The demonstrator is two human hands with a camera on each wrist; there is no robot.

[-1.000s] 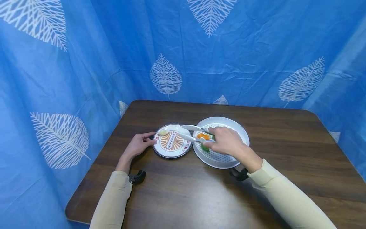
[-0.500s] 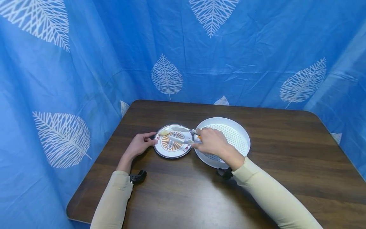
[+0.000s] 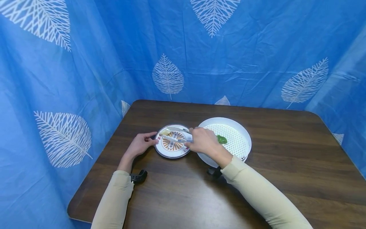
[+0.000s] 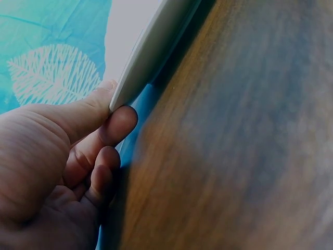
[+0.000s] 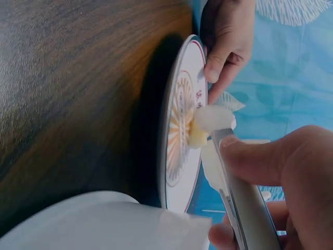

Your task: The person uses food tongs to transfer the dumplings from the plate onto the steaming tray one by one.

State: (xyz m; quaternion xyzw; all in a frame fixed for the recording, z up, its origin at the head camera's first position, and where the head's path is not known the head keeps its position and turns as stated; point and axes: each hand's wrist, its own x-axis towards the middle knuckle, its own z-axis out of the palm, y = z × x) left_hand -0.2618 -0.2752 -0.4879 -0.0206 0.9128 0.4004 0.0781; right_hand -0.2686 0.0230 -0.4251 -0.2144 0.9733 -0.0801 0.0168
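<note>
My left hand (image 3: 139,145) pinches the left rim of a round white plate (image 3: 173,153) with a dark edge and an orange sunburst pattern. In the left wrist view, thumb and fingertips meet at the plate's edge (image 4: 148,60). My right hand (image 3: 205,140) grips white-tipped metal tongs (image 5: 244,203) that reach over the plate from the right. Their tips are around a pale yellowish food piece (image 5: 198,135) on the plate's left part, as the right wrist view shows. A green food piece (image 3: 221,139) lies in a white round pan (image 3: 243,133), partly covered by my right hand.
The pan stands just right of the plate, with a perforated or dotted floor (image 3: 233,135). Both are on a dark wooden table (image 3: 171,197). Blue curtains (image 3: 228,57) with white leaf prints hang behind and at the sides.
My right hand has moved left with the tongs, from over the pan to the pale piece on the plate. The green piece now shows; the orange piece is hidden. My left hand stays at the rim.
</note>
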